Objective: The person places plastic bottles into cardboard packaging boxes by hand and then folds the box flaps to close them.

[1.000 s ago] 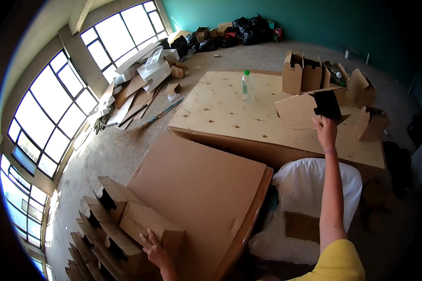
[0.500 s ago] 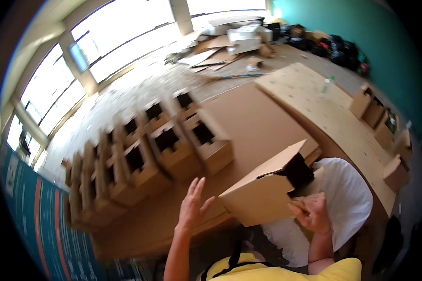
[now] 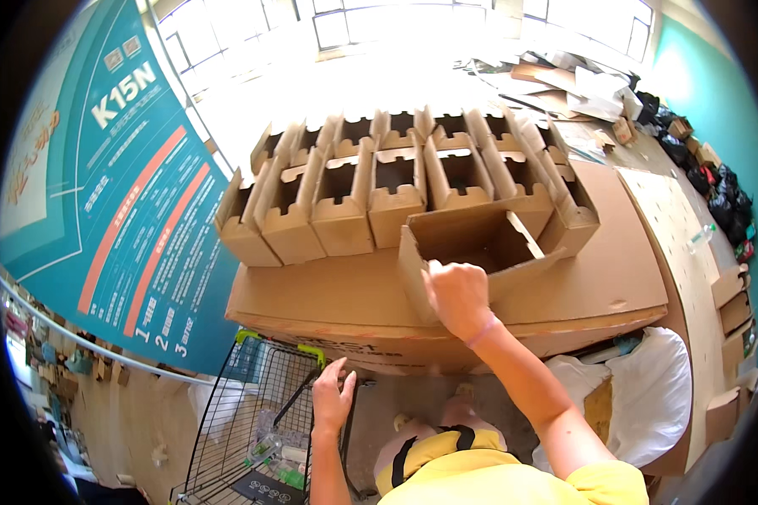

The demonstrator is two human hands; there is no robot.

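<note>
A brown cardboard box (image 3: 424,257), open at the top, stands near the middle front of a large flat carton (image 3: 328,299). My right hand (image 3: 461,296) is closed on the near wall of that open box; the fingertips are partly hidden. My left hand (image 3: 333,394) is empty with its fingers apart, lower down beside the green-ended handle of a wire shopping cart (image 3: 219,425). Behind the held box, several similar open cardboard boxes (image 3: 338,194) stand upright in two rows, their dark insides showing.
Bottles lie in the cart. A teal printed banner (image 3: 156,185) rises at the left. On the right are a white sack (image 3: 653,396), a wooden board (image 3: 678,252) with a plastic bottle (image 3: 701,238), small boxes (image 3: 730,290) and black bags (image 3: 724,210) along the wall.
My view has swung left, bringing the cart and more banner into sight. The box has gone from a tilted hold in the air to the large carton beside the rows. My left hand is lower.
</note>
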